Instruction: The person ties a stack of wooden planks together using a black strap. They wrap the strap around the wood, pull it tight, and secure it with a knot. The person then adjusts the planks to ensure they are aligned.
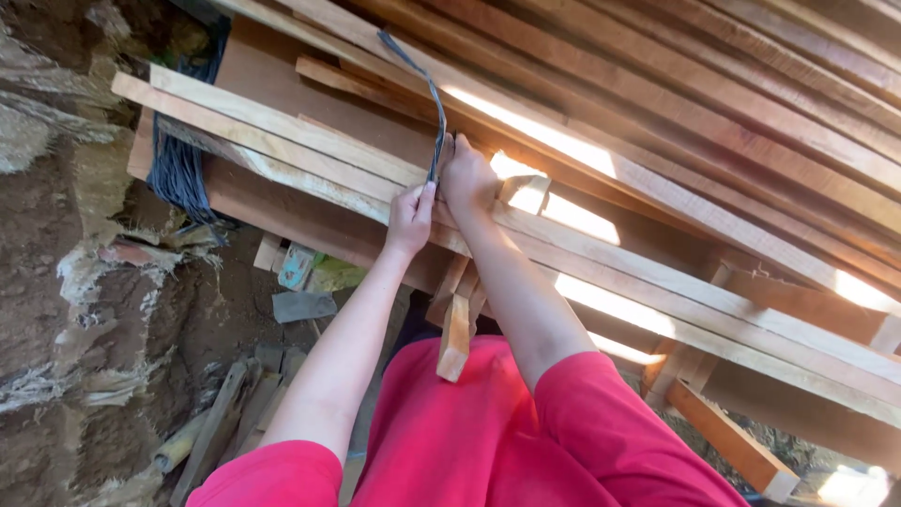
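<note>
We saw the right hand and left hand, fingers closed on a dark strap that ran toward eleven o'clock over the pale planks, a black bundle at nine o'clock.

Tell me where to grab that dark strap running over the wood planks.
Grip the dark strap low down, beside the right hand and left hand, coming from the near side. There it runs straight against the planks; farther up it bends away.
</note>
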